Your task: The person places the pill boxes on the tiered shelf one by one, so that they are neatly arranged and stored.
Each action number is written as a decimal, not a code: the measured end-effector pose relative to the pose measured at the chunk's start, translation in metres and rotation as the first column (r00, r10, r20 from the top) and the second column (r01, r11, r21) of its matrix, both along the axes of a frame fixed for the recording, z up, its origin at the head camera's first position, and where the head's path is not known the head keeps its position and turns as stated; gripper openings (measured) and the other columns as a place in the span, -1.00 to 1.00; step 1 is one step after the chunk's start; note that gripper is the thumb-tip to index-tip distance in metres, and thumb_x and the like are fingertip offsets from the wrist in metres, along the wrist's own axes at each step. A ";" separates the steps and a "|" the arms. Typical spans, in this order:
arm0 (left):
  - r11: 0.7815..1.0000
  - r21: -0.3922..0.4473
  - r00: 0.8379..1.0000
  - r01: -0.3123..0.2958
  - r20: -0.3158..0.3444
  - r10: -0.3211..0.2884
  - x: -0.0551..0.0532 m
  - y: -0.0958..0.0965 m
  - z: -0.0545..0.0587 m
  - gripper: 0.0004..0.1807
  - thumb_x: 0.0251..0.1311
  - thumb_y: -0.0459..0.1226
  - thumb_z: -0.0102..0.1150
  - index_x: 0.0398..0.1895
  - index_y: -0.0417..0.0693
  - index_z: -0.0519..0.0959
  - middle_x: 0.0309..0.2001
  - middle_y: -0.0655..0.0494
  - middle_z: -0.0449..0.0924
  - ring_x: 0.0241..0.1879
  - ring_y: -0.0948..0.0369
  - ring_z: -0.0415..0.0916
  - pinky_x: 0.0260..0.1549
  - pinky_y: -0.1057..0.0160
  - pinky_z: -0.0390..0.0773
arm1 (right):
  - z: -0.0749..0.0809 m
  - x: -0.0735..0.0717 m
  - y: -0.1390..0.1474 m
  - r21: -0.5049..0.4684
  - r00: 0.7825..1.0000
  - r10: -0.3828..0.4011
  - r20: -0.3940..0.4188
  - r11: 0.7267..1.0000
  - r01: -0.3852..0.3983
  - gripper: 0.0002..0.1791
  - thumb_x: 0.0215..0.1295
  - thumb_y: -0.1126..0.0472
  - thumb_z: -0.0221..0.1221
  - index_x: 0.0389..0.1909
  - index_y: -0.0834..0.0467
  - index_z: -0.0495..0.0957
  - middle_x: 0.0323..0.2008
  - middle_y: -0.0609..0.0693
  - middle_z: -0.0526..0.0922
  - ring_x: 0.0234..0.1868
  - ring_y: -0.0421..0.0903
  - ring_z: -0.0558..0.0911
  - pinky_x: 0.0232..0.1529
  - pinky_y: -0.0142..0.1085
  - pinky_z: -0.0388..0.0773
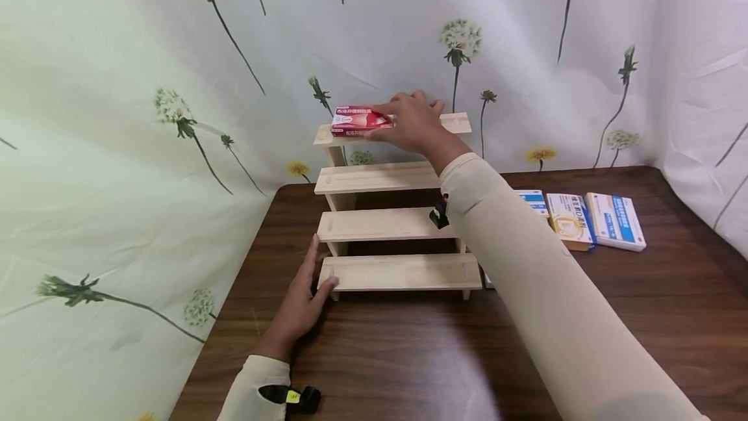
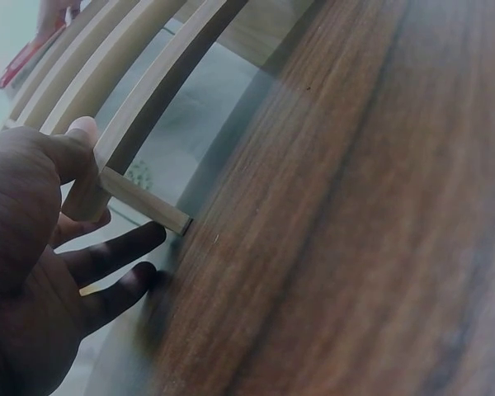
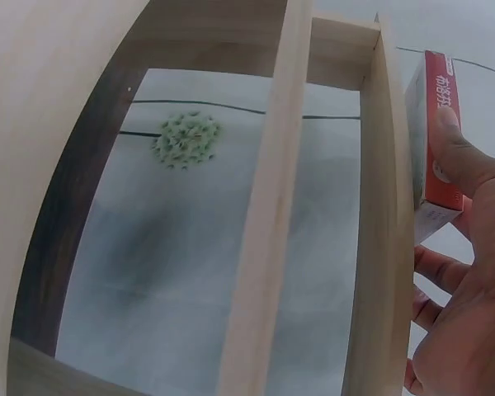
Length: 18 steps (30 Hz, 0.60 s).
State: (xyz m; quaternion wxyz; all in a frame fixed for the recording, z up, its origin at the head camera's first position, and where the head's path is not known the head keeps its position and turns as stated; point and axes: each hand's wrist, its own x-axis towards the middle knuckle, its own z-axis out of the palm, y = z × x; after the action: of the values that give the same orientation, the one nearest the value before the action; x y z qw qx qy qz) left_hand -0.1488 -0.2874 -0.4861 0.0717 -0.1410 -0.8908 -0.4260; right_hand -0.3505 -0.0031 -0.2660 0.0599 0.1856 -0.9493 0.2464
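Observation:
A red-and-white medicine box [image 1: 353, 121] lies flat at the left end of the top step of a stepped wooden display rack [image 1: 400, 273]. My right hand [image 1: 411, 123] grips the box's right end between thumb and fingers. The right wrist view shows the thumb on the red face of the box [image 3: 442, 87], beside the top board. My left hand [image 1: 299, 309] holds the left end of the lowest step. In the left wrist view, the thumb lies on the board's edge [image 2: 167, 87], with a finger beneath; the other fingers extend beside the rack leg [image 2: 147, 200].
At the right of the rack lie a white-and-blue box [image 1: 615, 221], a white-and-yellow box [image 1: 569, 221] and a blue-and-white box [image 1: 533, 201] partly behind the right sleeve. A dandelion-print cloth [image 1: 380, 31] hangs behind the dark wooden table [image 1: 397, 356].

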 end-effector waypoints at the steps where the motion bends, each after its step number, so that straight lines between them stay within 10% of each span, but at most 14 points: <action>1: 1.000 0.003 1.000 0.004 -0.002 -0.004 -0.001 0.000 0.000 0.01 0.66 -0.25 0.16 0.85 0.16 -0.32 0.68 -0.26 0.24 0.58 -0.31 0.36 0.43 -0.41 0.43 | 0.001 0.000 -0.001 0.006 1.000 -0.002 -0.001 1.000 0.002 -0.19 0.36 -0.41 0.38 0.59 -0.38 0.43 0.56 -0.03 0.46 0.53 0.09 0.26 0.55 0.35 -0.11; 18: 1.000 0.008 1.000 0.003 0.007 -0.003 -0.001 0.002 0.001 0.00 0.65 -0.25 0.16 0.85 0.15 -0.29 0.65 -0.27 0.28 0.56 -0.30 0.39 0.42 -0.39 0.46 | 0.008 -0.001 -0.022 0.160 0.999 0.008 -0.054 0.987 0.000 -0.22 0.42 -0.44 0.29 0.60 -0.35 0.42 0.44 0.03 0.54 0.46 0.10 0.29 0.52 0.28 -0.05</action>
State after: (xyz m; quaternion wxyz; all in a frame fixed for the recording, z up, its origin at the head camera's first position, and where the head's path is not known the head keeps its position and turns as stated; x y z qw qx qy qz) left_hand -0.1501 -0.2856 -0.4855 0.0684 -0.1406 -0.8891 -0.4301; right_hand -0.3519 -0.0253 -0.2583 0.0700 0.1983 -0.9637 0.1646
